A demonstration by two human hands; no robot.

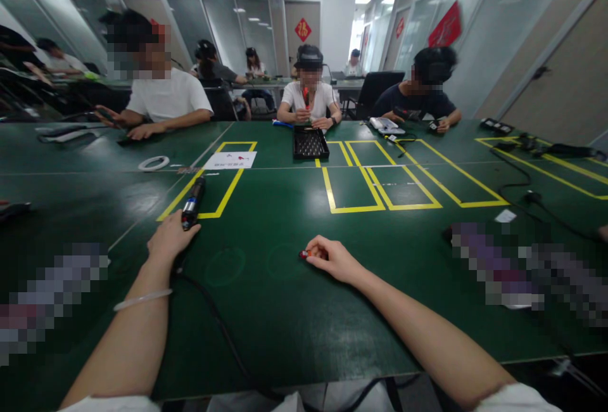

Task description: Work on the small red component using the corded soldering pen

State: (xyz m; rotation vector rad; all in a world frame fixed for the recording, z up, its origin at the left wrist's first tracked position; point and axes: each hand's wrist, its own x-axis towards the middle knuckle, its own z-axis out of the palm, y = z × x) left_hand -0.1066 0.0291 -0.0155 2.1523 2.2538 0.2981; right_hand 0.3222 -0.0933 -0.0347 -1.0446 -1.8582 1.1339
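Note:
My left hand [170, 239] is closed on the lower end of a black electric screwdriver [192, 201] with a silver band. It lies along the table near the left yellow outline, pointing away from me, and a black cord [216, 317] trails back toward me. Near the middle of the table, my right hand [335, 260] rests with its fingers curled and the thumb and fingertips pinched on a small red-and-dark piece [304, 254]. Most of that piece is hidden by the fingers, so its kind does not show.
Yellow tape outlines mark the green table [285, 310]. A printed paper sheet [231, 160], a white ring [153, 163] and a black tray [310, 144] holding several small pieces lie farther off. Several people sit opposite. Blurred items flank me, and cables [520, 174] run at the right.

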